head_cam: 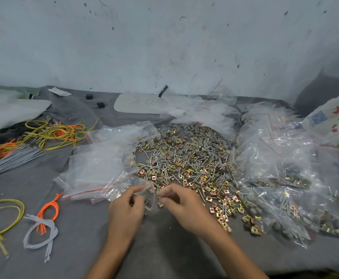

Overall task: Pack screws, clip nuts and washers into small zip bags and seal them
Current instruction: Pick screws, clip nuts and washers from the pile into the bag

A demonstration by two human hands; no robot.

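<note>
My left hand point(126, 208) pinches the zip bag point(150, 198) open; right hand point(181, 206), at three o'clock, probably pinching screws, might spill them.

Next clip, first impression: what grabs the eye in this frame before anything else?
The big pile of screws, clip nuts and washers spread across the middle of the grey table stands out first. Just in front of it, the left hand and right hand hold a small zip bag between them. Filled bags heap up on the right, and yellow and orange wires lie at far left.
</note>
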